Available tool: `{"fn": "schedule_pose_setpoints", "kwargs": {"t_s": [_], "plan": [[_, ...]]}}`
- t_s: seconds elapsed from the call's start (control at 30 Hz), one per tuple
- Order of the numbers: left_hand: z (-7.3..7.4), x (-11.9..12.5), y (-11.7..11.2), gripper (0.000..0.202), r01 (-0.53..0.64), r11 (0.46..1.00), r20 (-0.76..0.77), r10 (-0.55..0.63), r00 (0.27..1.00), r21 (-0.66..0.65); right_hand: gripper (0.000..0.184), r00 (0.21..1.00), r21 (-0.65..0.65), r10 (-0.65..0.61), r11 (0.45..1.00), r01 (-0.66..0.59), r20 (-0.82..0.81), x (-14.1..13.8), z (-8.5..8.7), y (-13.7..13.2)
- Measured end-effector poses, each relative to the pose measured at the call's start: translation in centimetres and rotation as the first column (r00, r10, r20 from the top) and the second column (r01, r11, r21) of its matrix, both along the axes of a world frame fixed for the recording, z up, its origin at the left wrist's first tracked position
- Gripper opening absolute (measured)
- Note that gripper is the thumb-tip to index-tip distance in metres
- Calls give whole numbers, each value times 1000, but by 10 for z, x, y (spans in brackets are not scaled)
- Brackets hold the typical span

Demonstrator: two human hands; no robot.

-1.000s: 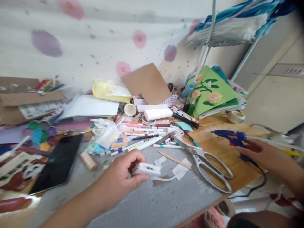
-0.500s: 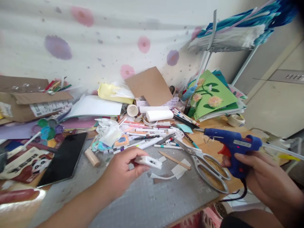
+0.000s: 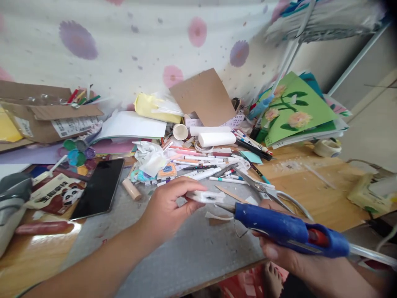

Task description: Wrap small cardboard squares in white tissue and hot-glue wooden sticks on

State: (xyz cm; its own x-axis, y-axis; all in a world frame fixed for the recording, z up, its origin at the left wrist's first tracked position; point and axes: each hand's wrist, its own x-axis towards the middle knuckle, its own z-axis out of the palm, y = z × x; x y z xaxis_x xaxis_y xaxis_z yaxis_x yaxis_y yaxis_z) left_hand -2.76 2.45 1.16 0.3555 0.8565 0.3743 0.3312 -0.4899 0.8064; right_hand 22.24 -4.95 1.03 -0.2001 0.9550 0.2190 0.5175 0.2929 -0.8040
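Observation:
Between the thumb and fingers of my left hand [image 3: 169, 207] is a small white flat piece [image 3: 206, 196], its exact kind unclear, with a dark spot on its edge. My right hand [image 3: 291, 254] is wrapped round a blue hot glue gun [image 3: 279, 227] with a clear glue stick [image 3: 372, 254] in its back end. The gun's metal nozzle points left, at or very close to the white piece's right end; I cannot tell whether they touch. Scissors [image 3: 293, 203] with grey handles lie partly behind the gun. Below the hands is a grey mat [image 3: 198, 252].
Pens and markers [image 3: 198, 159] are heaped behind my hands. A black tablet [image 3: 99, 188] and a wooden cylinder [image 3: 132, 189] lie to the left. A cardboard box [image 3: 46, 120] stands at back left, and green floral artwork [image 3: 299, 109] leans at back right.
The glue gun has moved left and come up to the white piece, turning so its top faces me more. My left hand still holds the piece. The view has shifted slightly.

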Motion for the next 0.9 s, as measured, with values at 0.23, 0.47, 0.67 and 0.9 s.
{"fn": "schedule_pose_setpoints", "kwargs": {"t_s": [0.23, 0.47, 0.67, 0.9], "plan": [[1, -2, 1, 17, 24, 998, 10, -25, 1000, 59, 7, 991, -54, 128, 990, -130, -35, -5, 7, 7], [2, -2, 1, 19, 36, 997, -19, -35, 999, 68, 8, 996, -20, 82, 996, -83, -34, -13, 12, 5], [0, -2, 0, 21, 56, 995, -23, -55, 998, 80, 16, 991, 77, 129, 988, -132, 35, -11, 12, 5], [0, -3, -1, 23, 61, 997, 4, -61, 998, 56, 18, 991, 171, 51, 983, -72, 125, -13, 3, 7]]}}
